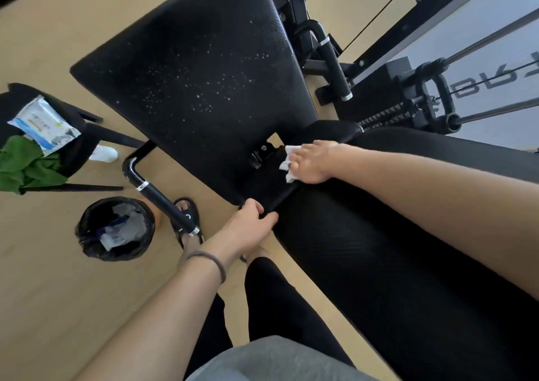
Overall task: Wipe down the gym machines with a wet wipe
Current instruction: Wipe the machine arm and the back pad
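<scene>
A pale tan, smooth floor (52, 293) carries a black padded gym bench (204, 74) speckled with white droplets. Beside it stand a black-lined waste bin (87, 240) holding crumpled wrappers and a black chair (73, 118) — on it a wipes packet (43, 124).

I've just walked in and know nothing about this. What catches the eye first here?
The big black seat pad fills the middle, dotted with pale specks. At its near end the right hand presses a white wet wipe down, while the left hand grips the pad's corner. At left, a lined bin holds used wipes.
</scene>
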`<state>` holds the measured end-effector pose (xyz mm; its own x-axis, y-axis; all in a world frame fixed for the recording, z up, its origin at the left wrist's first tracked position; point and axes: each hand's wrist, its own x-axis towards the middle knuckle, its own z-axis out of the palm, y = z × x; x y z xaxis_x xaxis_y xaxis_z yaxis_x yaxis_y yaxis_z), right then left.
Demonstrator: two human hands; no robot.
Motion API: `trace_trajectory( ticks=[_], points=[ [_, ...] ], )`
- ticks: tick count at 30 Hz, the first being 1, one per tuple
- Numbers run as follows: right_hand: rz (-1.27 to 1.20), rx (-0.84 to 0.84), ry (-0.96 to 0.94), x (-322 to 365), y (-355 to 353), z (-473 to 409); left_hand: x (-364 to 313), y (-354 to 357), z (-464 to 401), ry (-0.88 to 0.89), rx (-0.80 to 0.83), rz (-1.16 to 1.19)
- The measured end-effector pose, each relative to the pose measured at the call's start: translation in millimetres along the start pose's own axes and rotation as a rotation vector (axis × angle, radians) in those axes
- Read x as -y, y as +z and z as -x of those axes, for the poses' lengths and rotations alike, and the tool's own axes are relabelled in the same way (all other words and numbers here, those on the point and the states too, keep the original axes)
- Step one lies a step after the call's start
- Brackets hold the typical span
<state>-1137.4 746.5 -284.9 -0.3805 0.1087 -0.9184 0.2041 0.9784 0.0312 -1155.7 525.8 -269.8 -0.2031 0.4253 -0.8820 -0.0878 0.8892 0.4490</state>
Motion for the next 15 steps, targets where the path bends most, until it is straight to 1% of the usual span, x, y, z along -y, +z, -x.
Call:
trace_trajectory(
  ticks=[1,2,3,4,7,8,10,12,13,15],
  points=[
    [-0.005,0.003,0.085,-15.4,-3.3,-7.0,1.0,1.4,-1.7,-0.004,0.003,0.017],
    [0.013,0.004,0.124,-24.1,-6.0,-10.7,1.7,2.3,-2.2,-0.002,0.0,0.025],
    [0.062,0.012,0.1,-22.7,-8.4,-11.9,2.5,3.0,-2.5,0.0,-0.006,0.022],
    [0.103,0.023,0.02,-10.4,-10.3,-10.2,2.6,3.0,-2.3,0.004,-0.011,0.015],
    [0.194,0.078,-0.343,53.6,3.8,-7.9,1.8,1.9,-2.5,0.03,-0.016,0.03],
    [0.185,0.082,-0.391,67.7,9.3,-14.0,1.8,1.7,-2.2,0.047,-0.02,0.053],
    [0.17,0.077,-0.379,79.5,12.7,-33.7,2.5,2.8,-2.0,0.062,-0.035,0.081],
    [0.225,0.069,-0.374,87.0,14.6,-53.7,6.5,4.2,-3.1,0.05,-0.064,0.087],
    [0.257,0.062,-0.351,89.8,14.1,-60.4,8.3,4.5,-4.8,0.039,-0.069,0.088],
    [0.247,0.058,-0.297,90.0,13.6,-72.5,8.9,2.8,-6.8,0.01,-0.06,0.091]
  ],
)
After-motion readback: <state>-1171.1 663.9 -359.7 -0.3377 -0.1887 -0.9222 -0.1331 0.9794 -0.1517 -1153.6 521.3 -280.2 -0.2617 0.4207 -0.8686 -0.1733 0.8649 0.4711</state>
